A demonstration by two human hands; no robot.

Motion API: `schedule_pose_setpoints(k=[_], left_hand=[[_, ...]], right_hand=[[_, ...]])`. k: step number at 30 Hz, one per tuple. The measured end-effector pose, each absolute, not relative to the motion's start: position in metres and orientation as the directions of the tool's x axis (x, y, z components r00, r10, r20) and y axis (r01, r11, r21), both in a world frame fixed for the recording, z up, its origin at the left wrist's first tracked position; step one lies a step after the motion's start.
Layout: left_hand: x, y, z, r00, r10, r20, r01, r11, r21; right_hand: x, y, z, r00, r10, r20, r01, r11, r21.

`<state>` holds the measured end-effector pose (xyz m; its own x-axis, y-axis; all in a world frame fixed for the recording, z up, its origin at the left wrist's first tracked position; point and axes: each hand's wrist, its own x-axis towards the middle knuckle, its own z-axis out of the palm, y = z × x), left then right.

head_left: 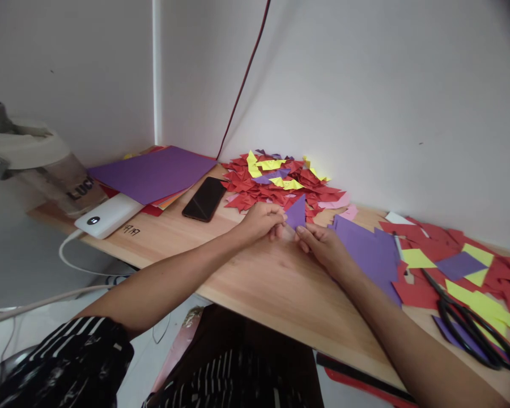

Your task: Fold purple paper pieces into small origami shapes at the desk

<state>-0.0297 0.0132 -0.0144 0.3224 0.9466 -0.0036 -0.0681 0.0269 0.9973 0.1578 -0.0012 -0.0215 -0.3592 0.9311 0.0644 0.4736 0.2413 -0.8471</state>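
White walls meet in a corner behind a pale wooden table (255, 283) that fills the head view, with a thin red cable (244, 79) running down the wall.

At the middle of the table, both of my hands meet on a small purple paper piece (296, 213), which stands up from the wood as a pointed triangle. My left hand (261, 220) has its fingers drawn together, pinching the piece's left edge. My right hand (323, 243) is curled low, and its fingertips close on the bottom right corner.

Paper this thin should weigh almost nothing. It will bend and crease at the slightest squeeze, so I judge the edges and corners the best places to hold it, lightly and between fingertips.

Just behind the piece lies a heap of folded red, yellow and purple shapes (280, 181). To the left are a black phone (204, 198), a white power bank (108, 215) and a stack of purple sheets (153, 173). A cut purple sheet (369, 249) lies beside my right wrist. Farther right, black scissors (476, 328) rest on loose coloured scraps (471, 266).
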Motion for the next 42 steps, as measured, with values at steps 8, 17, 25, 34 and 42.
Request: schedule_pose_setpoints(k=[8,17,25,34,42], left_hand=[[-0.033,0.018,-0.022,0.422,0.907,-0.005,-0.123,0.062,0.99],[-0.037,0.02,-0.021,0.319,0.945,0.067,-0.173,-0.012,0.985],[-0.034,0.016,-0.021,0.481,0.875,0.048,-0.051,-0.026,0.998],[-0.023,0.011,-0.027,0.618,0.786,-0.003,0.063,-0.046,0.997],[-0.023,0.009,-0.024,0.628,0.777,-0.049,0.081,-0.003,0.997]], right_hand=[[0.159,-0.001,-0.024,-0.339,0.936,0.097,0.512,0.27,-0.815],[0.158,-0.002,-0.023,-0.402,0.91,0.098,0.563,0.331,-0.757],[0.16,-0.004,-0.015,-0.34,0.94,0.036,0.536,0.225,-0.814],[0.157,-0.005,-0.018,-0.341,0.936,0.09,0.466,0.251,-0.849],[0.156,-0.007,-0.018,-0.357,0.927,0.118,0.458,0.284,-0.842]])
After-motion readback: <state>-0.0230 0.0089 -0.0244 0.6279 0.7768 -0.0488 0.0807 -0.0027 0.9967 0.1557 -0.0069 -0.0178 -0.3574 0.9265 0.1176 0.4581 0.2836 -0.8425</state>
